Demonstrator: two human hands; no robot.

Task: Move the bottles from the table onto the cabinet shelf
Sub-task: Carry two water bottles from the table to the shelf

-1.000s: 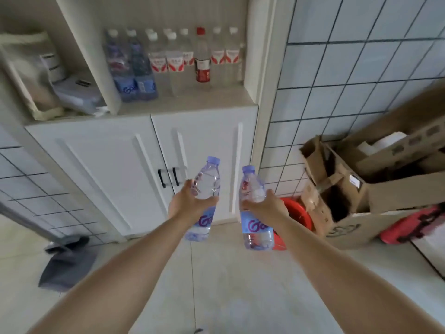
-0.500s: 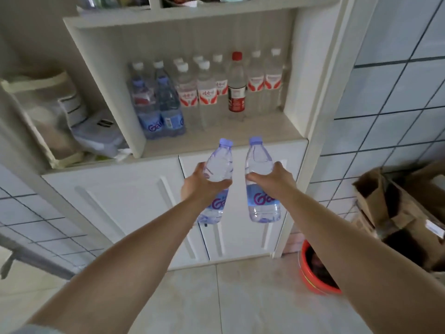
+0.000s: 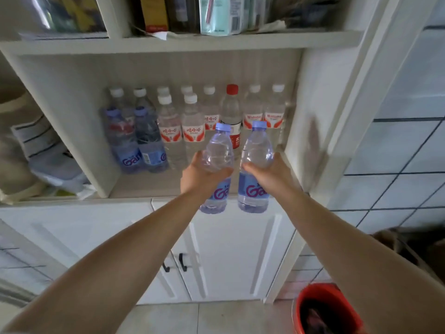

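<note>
Already, many clear plastic bottles are standing on the white cabinet shelf (image 3: pixel 149 189), so the task is looking well advanced. The left hand (image 3: pixel 199 174) is gripping a clear purple-capped water bottle (image 3: pixel 218 150), fingers curled around it; the right hand (image 3: pixel 269 174) is gripping its twin (image 3: pixel 256 150). Both are hanging just before the shelf's near edge, not yet set down.

Place: a home storage corner, likely by a kitchen.
Cabinet: white built-in unit (image 3: pixel 240 256) with panelled doors and black handles (image 3: pixel 183 262).
Shelf: open cabinet shelf (image 3: pixel 149 186) stocked with rows of bottled water (image 3: pixel 191 126).
Upper shelf: boxes and packets (image 3: pixel 224 15).
Walls: white tiles with dark grout (image 3: pixel 404 150).
Floor: pale tiles, red bucket (image 3: pixel 327 309).
</note>
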